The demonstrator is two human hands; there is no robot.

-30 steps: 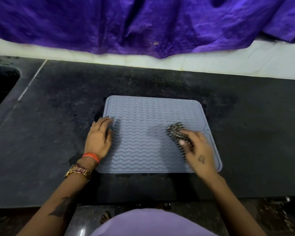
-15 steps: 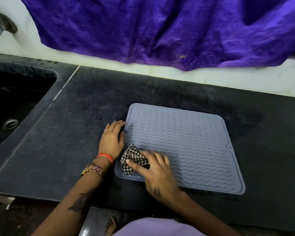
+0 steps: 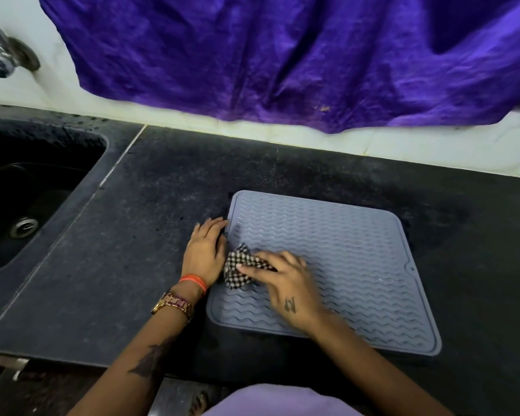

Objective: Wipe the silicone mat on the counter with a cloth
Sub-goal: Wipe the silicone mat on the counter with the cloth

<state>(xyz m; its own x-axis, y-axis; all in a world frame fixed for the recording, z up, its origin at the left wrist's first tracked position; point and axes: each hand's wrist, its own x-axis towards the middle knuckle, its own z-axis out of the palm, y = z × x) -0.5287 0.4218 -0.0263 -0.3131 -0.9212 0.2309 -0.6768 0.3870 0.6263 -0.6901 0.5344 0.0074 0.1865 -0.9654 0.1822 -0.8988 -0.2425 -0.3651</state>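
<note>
A grey-blue silicone mat (image 3: 336, 259) with wavy ridges lies flat on the black counter (image 3: 138, 265). My right hand (image 3: 285, 286) presses a small black-and-white checked cloth (image 3: 240, 268) onto the mat's left part, fingers spread over it. Flat on the counter at the mat's left edge rests my left hand (image 3: 204, 250), its fingertips touching the rim and its side next to the cloth. That wrist wears an orange band and a gold watch.
A dark sink (image 3: 27, 202) with a metal drain is sunk into the counter at the left, with a tap (image 3: 0, 52) on the wall above it. Purple fabric (image 3: 282, 55) hangs over the white wall behind. The counter's front edge runs along the bottom.
My right hand swept the cloth from the mat's right side to its left side, then slightly up along the left part. The left hand stayed at the mat's left edge.
</note>
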